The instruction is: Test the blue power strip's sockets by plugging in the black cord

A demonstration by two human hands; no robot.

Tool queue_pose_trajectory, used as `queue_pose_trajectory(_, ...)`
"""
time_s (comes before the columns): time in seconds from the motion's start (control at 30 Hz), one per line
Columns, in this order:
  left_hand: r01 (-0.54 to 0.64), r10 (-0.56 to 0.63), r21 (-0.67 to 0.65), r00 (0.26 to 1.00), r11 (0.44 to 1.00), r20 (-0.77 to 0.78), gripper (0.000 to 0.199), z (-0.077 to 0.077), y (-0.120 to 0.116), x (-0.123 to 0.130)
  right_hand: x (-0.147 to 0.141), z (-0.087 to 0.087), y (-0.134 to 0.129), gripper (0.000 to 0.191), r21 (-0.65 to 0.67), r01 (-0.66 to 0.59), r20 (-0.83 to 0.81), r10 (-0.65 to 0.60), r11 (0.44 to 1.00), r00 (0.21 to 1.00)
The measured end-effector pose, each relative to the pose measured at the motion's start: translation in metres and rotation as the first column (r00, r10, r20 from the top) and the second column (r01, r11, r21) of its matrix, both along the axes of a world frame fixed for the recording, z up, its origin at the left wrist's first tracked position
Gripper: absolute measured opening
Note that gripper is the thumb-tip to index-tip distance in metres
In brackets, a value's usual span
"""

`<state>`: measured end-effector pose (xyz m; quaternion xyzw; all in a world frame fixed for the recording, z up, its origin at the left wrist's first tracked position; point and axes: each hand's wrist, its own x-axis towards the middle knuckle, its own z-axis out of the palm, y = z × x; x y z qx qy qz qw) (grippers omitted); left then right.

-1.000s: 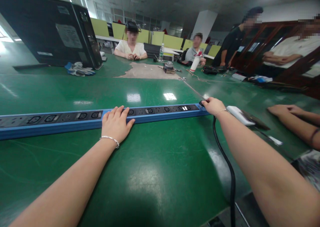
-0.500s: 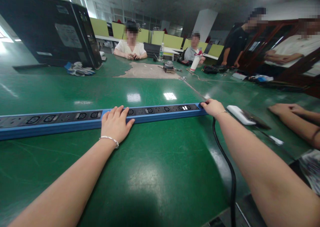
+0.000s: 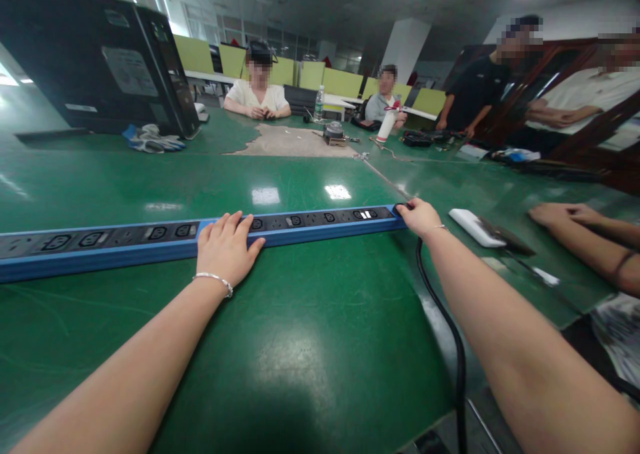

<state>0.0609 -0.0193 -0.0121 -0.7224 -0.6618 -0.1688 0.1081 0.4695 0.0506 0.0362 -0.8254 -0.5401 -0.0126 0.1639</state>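
A long blue power strip [image 3: 330, 231] with a row of black sockets lies across the green table. My left hand [image 3: 223, 247] rests over its middle, fingers bent across the top and thumb against the near side. At the strip's right end, my right hand [image 3: 421, 217] is closed around the black power cable [image 3: 440, 294] where it meets the strip. The fingertips touch a black fitting there, partly hidden by the hand. From below that hand the cable hangs over the table edge.
A black computer case [image 3: 107, 67] stands at the back left, with work gloves [image 3: 153, 139] in front. To the right lie a white box-like object [image 3: 475, 227] and another person's forearms [image 3: 585, 231]. A bottle [image 3: 319, 104] stands farther back; several people are around the table.
The whole view has shifted slightly, so most things appear a little farther left. Both hands keep the same places on the strip and cable.
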Motion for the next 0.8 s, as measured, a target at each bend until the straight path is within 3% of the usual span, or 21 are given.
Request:
queue_pose_trajectory(0.2,0.002,-0.002,0.010,1.000,1.000,0.006,0.056,-0.002,0.002,-0.001,-0.002,-0.001,0.000,0.039,0.022,0.015,0.024,-0.016,1.000,1.000)
queue_pose_trajectory(0.43,0.008,-0.008,0.020,1.000,1.000,0.016,0.056,-0.002,0.001,-0.001,-0.002,0.037,-0.005,0.040,0.221,0.032,-0.046,-0.022,0.975,0.999)
queue_pose_trajectory(0.57,0.003,-0.003,0.009,1.000,1.000,0.013,0.056,-0.002,0.001,0.000,-0.012,0.046,-0.005,0.038,0.073,-0.030,-0.014,0.031,0.997,0.999)
queue_pose_trajectory(0.8,0.006,-0.006,0.011,1.000,1.000,0.015,0.056,-0.002,0.001,-0.001,-0.030,0.028,0.000,0.038,-0.088,-0.029,0.078,0.036,0.996,0.996)
